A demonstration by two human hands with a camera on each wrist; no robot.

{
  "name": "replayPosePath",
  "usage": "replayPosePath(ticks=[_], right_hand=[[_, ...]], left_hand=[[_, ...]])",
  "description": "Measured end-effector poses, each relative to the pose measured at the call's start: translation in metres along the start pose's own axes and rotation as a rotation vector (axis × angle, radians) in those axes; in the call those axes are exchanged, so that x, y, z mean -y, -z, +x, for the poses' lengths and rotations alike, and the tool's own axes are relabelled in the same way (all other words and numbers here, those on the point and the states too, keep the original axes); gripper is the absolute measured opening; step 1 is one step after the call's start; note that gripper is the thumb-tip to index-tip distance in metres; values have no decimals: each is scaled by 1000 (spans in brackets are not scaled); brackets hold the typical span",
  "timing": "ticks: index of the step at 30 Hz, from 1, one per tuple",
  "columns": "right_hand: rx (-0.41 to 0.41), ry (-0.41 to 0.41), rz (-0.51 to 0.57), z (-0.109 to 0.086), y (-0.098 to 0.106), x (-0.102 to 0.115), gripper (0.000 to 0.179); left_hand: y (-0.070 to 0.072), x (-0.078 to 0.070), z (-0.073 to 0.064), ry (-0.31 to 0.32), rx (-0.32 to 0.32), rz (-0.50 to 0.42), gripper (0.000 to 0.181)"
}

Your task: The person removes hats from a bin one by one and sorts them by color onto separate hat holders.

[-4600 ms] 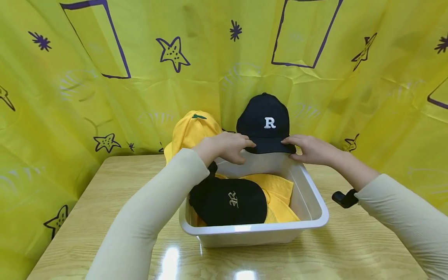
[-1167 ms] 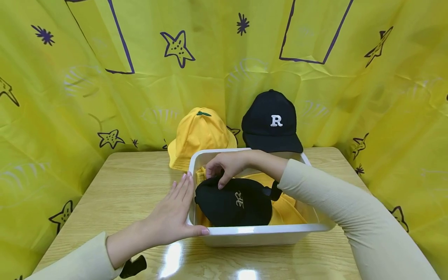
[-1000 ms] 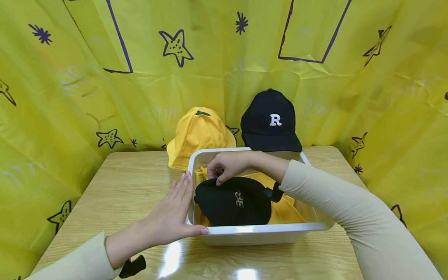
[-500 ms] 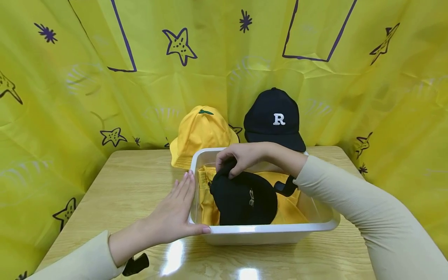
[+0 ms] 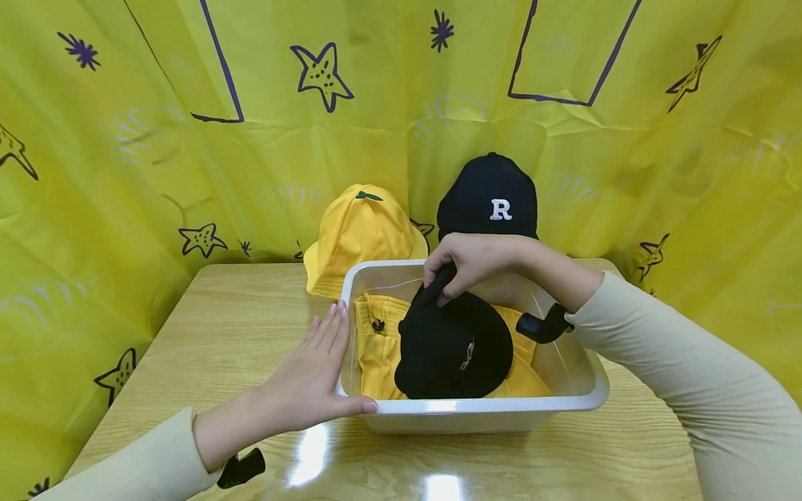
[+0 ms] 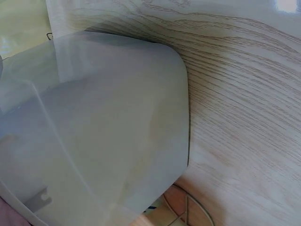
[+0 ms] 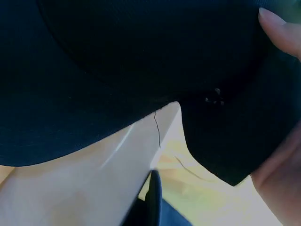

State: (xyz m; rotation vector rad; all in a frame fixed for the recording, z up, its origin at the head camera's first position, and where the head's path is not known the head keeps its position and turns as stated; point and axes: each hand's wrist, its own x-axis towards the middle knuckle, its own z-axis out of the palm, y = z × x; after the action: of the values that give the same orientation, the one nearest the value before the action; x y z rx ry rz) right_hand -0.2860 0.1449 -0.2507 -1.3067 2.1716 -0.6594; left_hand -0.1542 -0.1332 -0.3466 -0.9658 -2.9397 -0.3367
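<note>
In the head view a black cap (image 5: 460,355) with small gold embroidery stands tilted inside a white plastic bin (image 5: 482,405). My right hand (image 5: 479,259) pinches the cap's raised upper edge between thumb and fingers. The cap's dark cloth (image 7: 117,56) fills the upper part of the right wrist view, my thumb on it at the right. Fingers straight and spread, my left hand (image 5: 303,381) rests on the bin's left front corner, thumb along the front rim. The left wrist view mostly shows the bin's outer wall (image 6: 122,113). Yellow cloth hats (image 5: 379,358) lie under the cap, partly hidden.
Behind the bin, a yellow hat (image 5: 363,240) with a green sprout sits at the left. A dark cap (image 5: 466,202) with a white R stands to its right, its brim hidden by my right hand. The wooden table (image 5: 244,334) meets a yellow curtain (image 5: 250,160).
My hands have left the R cap. My right hand now grips the black cap in the bin and has raised its left side, shifting it rightward. My left hand has settled on the bin's rim.
</note>
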Motion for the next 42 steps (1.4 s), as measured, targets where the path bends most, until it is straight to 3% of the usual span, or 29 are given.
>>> replayPosePath(ticks=[6,10,13,19,22,25,29,33,36,39,42], right_hand=[[-87,-41,44,-22,6,-6,9],[-192,-49,120,-36,7,-10,12],[-322,-37,131,-46,7,-12,11],[-617,-13,161,-60,4,-12,9],[-736,6,284,-64,1,-11,20],[-814,15,464,-68,-2,-9,31],[-866,18,615,-68,-3,-4,23],[-904,47,725,-65,-2,0,21],[-911,72,785,-66,-3,1,22],[-914,85,737,-71,-3,2,23],[-905,72,413,-79,-2,-1,19]], left_hand=[[3,-2,1,-9,4,6,120],[8,-3,3,-65,-56,55,121],[11,-4,7,-148,-155,97,118],[16,-10,23,-371,-415,97,101],[20,-14,34,-453,-480,109,95],[24,-18,42,-483,-482,135,101],[23,-20,50,-480,-501,207,104],[17,-18,57,-488,-559,331,110],[12,-15,63,-536,-628,399,92],[9,-11,67,-613,-691,385,54],[9,-7,65,-690,-719,349,33]])
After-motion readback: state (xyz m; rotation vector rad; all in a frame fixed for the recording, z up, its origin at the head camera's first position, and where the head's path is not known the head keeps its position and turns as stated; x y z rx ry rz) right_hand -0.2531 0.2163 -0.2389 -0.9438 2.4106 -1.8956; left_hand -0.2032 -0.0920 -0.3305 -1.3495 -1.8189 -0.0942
